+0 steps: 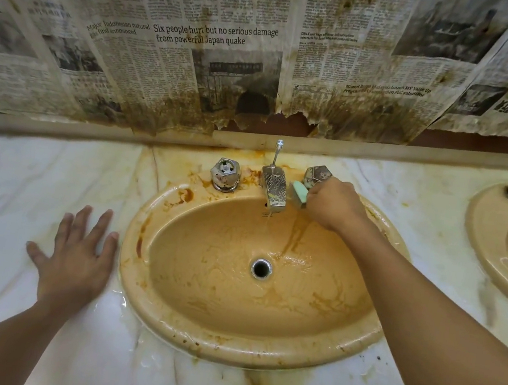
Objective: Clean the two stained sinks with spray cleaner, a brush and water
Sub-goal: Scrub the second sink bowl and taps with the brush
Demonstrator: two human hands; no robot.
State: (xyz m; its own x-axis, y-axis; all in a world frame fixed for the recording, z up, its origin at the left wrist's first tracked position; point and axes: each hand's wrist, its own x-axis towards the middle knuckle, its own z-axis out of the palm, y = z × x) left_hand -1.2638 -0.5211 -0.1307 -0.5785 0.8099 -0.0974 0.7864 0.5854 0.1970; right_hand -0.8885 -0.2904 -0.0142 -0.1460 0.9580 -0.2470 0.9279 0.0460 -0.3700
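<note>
Second sink partly off frame; green scrubber, perhaps sponge, half behind right hand.

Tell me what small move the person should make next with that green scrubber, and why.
Probably a short stroke downward: the right hand grips the green brush on the sink rim between the spout and the right tap handle, and a brown streak runs down the basin wall below it. Scrubbing along that streak would likely send it toward the drain.

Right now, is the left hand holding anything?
No, the left hand lies flat with fingers spread on the counter beside the sink, holding nothing.
</note>
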